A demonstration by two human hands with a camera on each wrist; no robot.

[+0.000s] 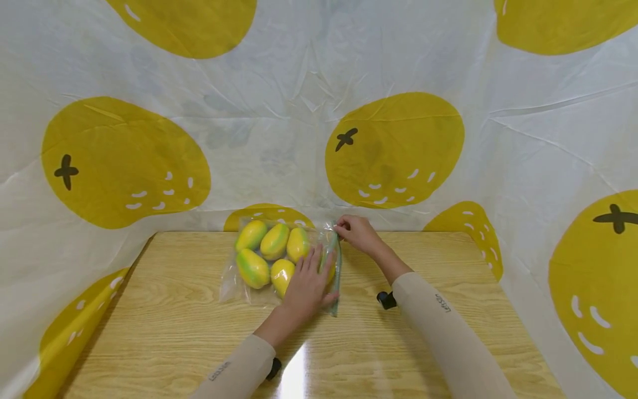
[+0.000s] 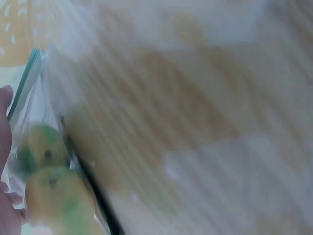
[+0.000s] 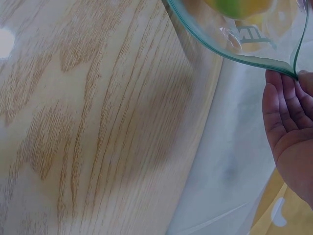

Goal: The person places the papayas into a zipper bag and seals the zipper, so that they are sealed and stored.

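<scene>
A clear zip bag (image 1: 230,280) holding several yellow-green mangoes (image 1: 253,268) lies near the table's far edge. Its green zip strip (image 1: 339,271) runs along the right side, and in the right wrist view the mouth (image 3: 215,48) gapes apart. My left hand (image 1: 307,282) rests on the bag with fingers spread over the mangoes at its right end, hiding part of them. At the far corner of the zip strip, my right hand (image 1: 360,233) pinches the bag's edge between thumb and fingers; the right wrist view shows this hand (image 3: 293,122) at the corner too.
The wooden table (image 1: 164,332) ends just behind the bag. A white cloth (image 1: 279,149) printed with large yellow fruit hangs at the back and both sides. Dark wrist camera pieces (image 1: 386,300) stick out by the sleeves.
</scene>
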